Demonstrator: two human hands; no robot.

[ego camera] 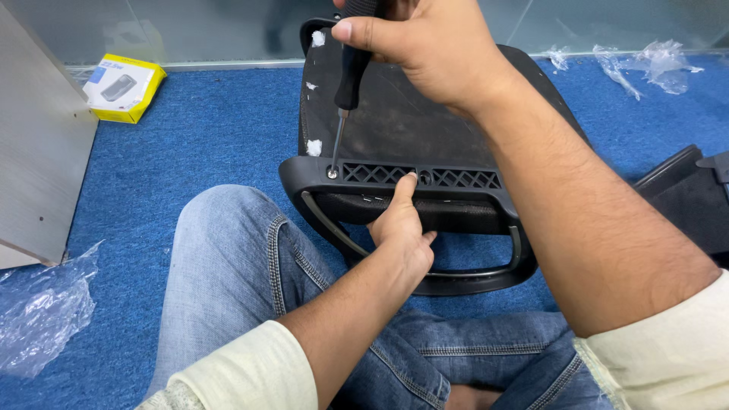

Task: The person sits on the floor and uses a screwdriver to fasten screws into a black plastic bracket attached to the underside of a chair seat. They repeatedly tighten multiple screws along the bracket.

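While my right hand (425, 45) is closed around the black handle of a screwdriver (351, 72), its shaft runs down to a screw (332, 173) at the near left corner of the black chair part (395, 121) that stands on the blue carpet (213, 144) in front of my knees. My left hand (402, 228) steadies the near edge of that chair part: the forefinger lies stretched up against the lattice strip, the thumb sticks out to the side, and the other fingers curl under, gripping the rim. Beyond the chair part's left side, well apart, lies a yellow box (123, 87). Near its left side, close to my jeans (235, 266), sits crumpled clear plastic (42, 311). More clear wrap (645, 64) lies beyond its far right corner.
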